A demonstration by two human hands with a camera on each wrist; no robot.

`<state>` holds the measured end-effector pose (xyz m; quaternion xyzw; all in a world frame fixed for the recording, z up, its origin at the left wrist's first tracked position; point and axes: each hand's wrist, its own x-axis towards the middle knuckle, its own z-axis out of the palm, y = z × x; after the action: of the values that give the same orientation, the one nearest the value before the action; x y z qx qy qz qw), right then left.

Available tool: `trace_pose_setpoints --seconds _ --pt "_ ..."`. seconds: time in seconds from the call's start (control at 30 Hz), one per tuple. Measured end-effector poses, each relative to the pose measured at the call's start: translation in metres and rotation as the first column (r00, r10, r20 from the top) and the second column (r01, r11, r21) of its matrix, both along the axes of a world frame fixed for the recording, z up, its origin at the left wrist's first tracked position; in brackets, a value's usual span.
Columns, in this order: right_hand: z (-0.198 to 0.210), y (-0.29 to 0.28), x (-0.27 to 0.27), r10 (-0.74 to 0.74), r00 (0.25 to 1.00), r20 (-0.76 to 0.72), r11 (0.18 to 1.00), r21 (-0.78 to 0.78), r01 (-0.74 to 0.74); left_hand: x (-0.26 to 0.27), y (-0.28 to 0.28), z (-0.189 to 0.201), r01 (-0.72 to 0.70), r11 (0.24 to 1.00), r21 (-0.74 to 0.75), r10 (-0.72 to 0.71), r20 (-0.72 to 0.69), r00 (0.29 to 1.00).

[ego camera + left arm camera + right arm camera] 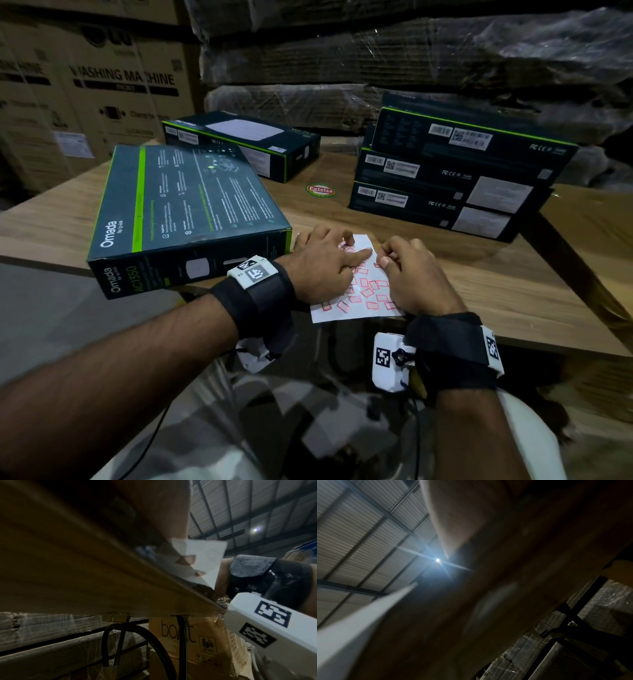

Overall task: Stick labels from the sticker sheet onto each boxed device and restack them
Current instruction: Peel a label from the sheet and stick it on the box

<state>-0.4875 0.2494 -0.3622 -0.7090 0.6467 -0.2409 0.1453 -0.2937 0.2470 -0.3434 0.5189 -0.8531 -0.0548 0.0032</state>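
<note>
We judge the sticker sheet (356, 308), lying low in the middle of the head view at the near edge of the tabletop (496, 274), to be thin, light and limp, so our left hand (325, 265) presses it flat with straight fingers while our right hand (411, 274) curls fingers and thumb at a small label near its right edge, best lifted by a corner. Its long axis runs up the frame, away from us. The Omada box (185, 205), left of centre, looks stiff, its length running likewise.
</note>
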Motion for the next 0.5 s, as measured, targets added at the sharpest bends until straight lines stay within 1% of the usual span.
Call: trace_pose_setpoints --seconds 0.5 --pt "-0.0016 0.0 -0.0028 0.019 0.999 0.027 1.0 0.006 -0.02 -0.0005 -0.0018 -0.0029 -0.011 1.0 -0.005 0.011 -0.01 1.0"
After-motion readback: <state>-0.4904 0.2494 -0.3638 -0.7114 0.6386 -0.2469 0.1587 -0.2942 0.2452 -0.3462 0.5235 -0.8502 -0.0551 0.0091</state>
